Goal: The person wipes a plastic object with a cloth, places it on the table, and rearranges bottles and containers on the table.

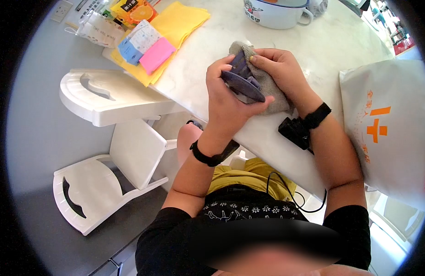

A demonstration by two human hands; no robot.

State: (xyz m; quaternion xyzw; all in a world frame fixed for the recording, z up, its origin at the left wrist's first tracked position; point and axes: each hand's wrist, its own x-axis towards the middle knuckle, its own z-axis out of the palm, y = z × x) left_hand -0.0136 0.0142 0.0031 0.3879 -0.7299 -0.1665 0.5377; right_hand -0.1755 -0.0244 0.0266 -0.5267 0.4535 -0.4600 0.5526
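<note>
My left hand [224, 106] is closed around a dark purple-blue plastic object [243, 86] with an oval plate at its lower end and a flat upright part; it looks like a phone stand. A grey cloth [271, 94] is wrapped against the far and right side of this object. My right hand [286, 73] pinches the cloth between thumb and fingers near the top of the upright part. Both hands are above the front edge of the white marble-look table [198, 64]. The cloth partly covers the object, so its full shape is hidden.
A white enamel pot [274, 16] stands at the back. Yellow cloth [187, 20], a tissue pack [141, 40], a pink pack [157, 55] and an orange snack bag [134, 13] lie back left. A large white bag [387, 124] is at right; white chairs [116, 99] stand left.
</note>
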